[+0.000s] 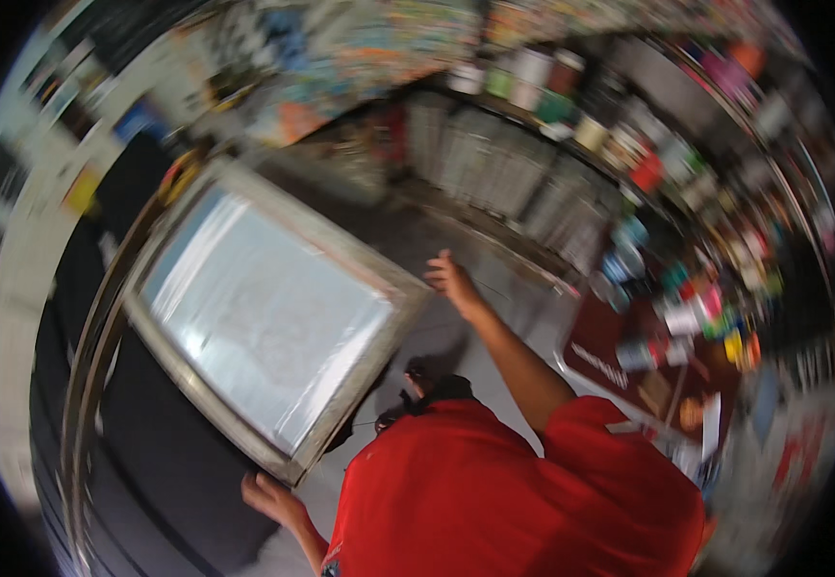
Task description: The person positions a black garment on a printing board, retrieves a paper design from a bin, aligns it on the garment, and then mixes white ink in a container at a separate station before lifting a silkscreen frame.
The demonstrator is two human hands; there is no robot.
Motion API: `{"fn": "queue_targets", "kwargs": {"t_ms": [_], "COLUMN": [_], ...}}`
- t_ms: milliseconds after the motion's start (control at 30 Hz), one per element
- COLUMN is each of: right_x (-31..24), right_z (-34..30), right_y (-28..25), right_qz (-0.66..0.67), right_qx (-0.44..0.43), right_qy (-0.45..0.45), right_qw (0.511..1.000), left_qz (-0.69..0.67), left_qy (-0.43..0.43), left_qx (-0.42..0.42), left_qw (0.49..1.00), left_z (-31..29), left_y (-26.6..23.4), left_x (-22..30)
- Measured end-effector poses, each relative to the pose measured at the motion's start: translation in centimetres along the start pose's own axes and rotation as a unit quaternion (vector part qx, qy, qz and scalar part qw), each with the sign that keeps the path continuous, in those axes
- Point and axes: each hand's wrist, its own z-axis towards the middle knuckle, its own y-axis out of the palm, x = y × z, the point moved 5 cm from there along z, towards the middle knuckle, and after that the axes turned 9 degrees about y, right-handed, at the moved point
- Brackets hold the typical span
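Note:
A screen-printing frame with worn, pale grey-brown sides and a light blue-grey, glossy mesh lies tilted across the edge of a black-covered table. My right hand is just off the frame's right corner, fingers spread and holding nothing. Down by the frame's lower corner is my left hand, its fingers stretched out over the black cover. It looks apart from the frame, though blur makes contact hard to judge. Faint marks show in the middle of the mesh.
A long metal rail runs along the black table beside the frame. To the right, a brown table carries bottles and jars. Shelves of containers curve behind, above a row of upright flat frames. Grey tiled floor lies between.

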Motion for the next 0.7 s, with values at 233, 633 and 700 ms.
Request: {"fn": "queue_targets", "kwargs": {"t_ms": [233,633,700], "right_x": [15.6,38.8,38.7], "right_z": [-18.2,-41.1,-45.6], "right_y": [-5.4,-27.2,-30.2], "right_qz": [-0.097,-0.502,-0.287], "right_qx": [0.087,0.158,0.254], "right_qy": [-0.041,0.16,0.201], "right_qw": [0.991,0.835,0.902], "left_qz": [-0.304,-0.163,-0.161], "left_qy": [0.25,0.279,0.316], "left_qx": [-0.265,-0.653,-0.654], "left_qw": [0.88,0.685,0.668], "left_z": [-2.4,-22.4,-26.7], "left_y": [1.3,14.9,15.1], "left_x": [12.7,16.6,19.0]}}
